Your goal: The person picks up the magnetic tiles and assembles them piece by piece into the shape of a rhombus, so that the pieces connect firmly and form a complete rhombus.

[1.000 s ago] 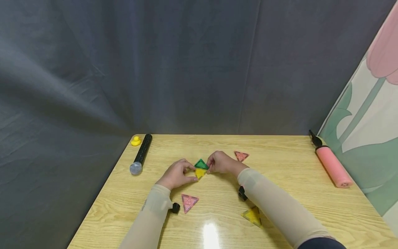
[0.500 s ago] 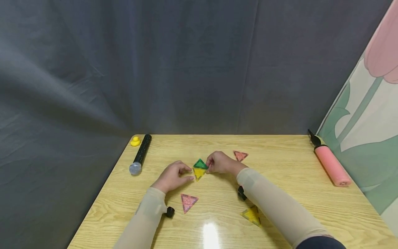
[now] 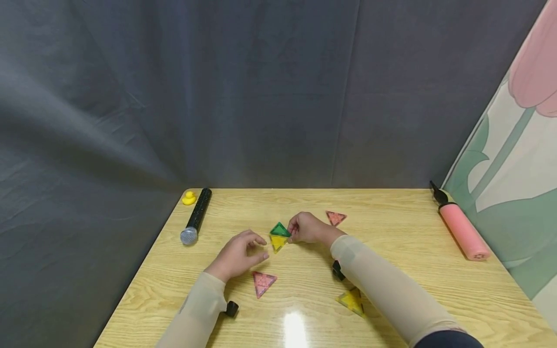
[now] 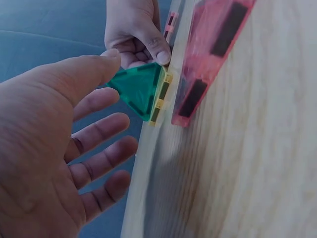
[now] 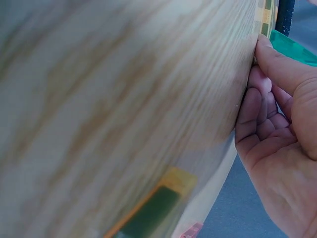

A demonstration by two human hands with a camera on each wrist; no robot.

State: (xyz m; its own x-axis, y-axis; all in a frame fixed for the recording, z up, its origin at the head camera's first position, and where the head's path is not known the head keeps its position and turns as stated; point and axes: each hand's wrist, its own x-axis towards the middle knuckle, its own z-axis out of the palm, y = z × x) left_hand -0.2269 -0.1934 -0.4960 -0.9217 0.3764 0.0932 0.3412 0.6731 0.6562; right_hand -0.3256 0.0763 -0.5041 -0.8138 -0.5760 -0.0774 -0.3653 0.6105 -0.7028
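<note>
A yellow triangular magnetic tile [image 3: 278, 242] lies flat on the table. Along its far edge stands a green triangular magnetic tile [image 4: 136, 90], raised off the table in the left wrist view. My right hand [image 3: 306, 227] pinches the right corner where the two tiles meet, its other fingers curled; the exact grip is partly hidden. Left of the tiles, my left hand [image 3: 238, 254] hovers apart with fingers loosely spread and holds nothing. Just below it lies a pink triangular tile [image 3: 263, 283].
Another yellow triangular tile [image 3: 351, 302] lies beside the right forearm, and a second pink one [image 3: 336, 218] sits behind the right hand. At the back left are a microphone [image 3: 197, 212] and a rubber duck [image 3: 189, 198]. A pink hand pump [image 3: 463, 231] lies along the right edge.
My left hand has let go of the yellow tile and drawn back left and toward me, its fingers opening. The right hand stays at the tiles' corner.
</note>
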